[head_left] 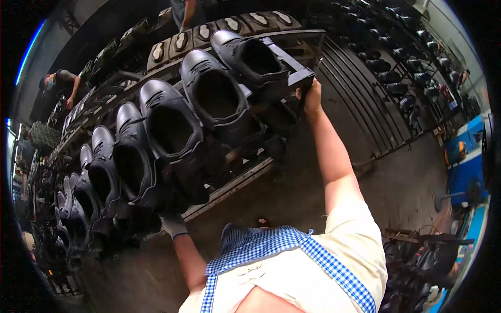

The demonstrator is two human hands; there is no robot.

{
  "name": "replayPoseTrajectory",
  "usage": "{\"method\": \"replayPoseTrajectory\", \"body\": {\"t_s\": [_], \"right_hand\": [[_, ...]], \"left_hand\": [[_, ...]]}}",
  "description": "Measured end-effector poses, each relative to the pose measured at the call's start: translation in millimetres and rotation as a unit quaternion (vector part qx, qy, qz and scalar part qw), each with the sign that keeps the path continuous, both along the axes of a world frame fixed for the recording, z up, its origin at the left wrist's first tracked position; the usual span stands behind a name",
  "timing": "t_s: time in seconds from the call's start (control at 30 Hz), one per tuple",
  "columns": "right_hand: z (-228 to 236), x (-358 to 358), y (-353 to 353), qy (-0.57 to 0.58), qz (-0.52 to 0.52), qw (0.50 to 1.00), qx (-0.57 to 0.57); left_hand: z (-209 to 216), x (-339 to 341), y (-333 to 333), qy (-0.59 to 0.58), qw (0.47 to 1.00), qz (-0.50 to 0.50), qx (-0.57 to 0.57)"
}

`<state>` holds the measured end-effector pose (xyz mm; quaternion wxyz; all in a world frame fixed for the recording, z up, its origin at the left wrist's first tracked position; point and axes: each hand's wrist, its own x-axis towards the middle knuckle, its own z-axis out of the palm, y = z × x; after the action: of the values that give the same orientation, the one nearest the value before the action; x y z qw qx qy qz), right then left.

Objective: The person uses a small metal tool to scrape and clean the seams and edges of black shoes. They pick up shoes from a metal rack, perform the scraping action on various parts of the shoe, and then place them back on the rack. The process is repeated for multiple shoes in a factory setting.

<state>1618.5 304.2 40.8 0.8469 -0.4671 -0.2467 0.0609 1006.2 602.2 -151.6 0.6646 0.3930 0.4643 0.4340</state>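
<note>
A long row of black lace-up shoes (169, 125) stands on a metal rack (300, 78), heels toward me, running from the upper middle down to the far left. My right hand (312, 96) is bare and closed round the rack's right end, just beside the last shoe (250, 57). Lower down, my left hand (173, 225) wears a pale glove and reaches in beneath the shoes. Its fingers are hidden behind the shoes and the rack, so their grip does not show. Below the shoes runs a lower metal rail (229, 190).
Behind the rack, pale shoe-shaped pieces (231, 24) lie on a line of trays. An empty barred rack (360, 94) stands at right, with racks of dark shoes (396, 75) beyond. A blue machine (464, 156) is far right. People work at the left (60, 86) and top (182, 13).
</note>
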Motion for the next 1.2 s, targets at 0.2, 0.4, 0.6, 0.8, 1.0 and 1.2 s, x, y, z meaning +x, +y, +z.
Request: {"method": "replayPoseTrajectory", "body": {"t_s": [0.2, 0.4, 0.6, 0.8, 1.0, 1.2], "right_hand": [[-4, -33, -39, 0.037, -0.064, 0.997, 0.01], [-40, -29, -93, -0.034, -0.05, 0.998, 0.021], [-25, -95, -108, -0.033, -0.183, 0.982, 0.007], [-17, -138, -102, -0.032, -0.33, 0.943, -0.01], [-35, -132, -127, -0.017, -0.418, 0.908, -0.008], [-9, -159, -143, -0.102, -0.395, 0.911, 0.054]], "left_hand": [[52, 12, -11, -0.174, 0.973, 0.029, -0.148], [97, 27, -23, -0.182, 0.973, -0.03, -0.14], [143, 24, -24, -0.065, 0.979, -0.042, -0.189], [11, -10, 27, -0.023, 0.981, -0.148, -0.124], [-48, -32, 43, 0.115, 0.971, -0.21, -0.02], [71, -3, 20, -0.051, 0.958, -0.188, -0.211]]}}
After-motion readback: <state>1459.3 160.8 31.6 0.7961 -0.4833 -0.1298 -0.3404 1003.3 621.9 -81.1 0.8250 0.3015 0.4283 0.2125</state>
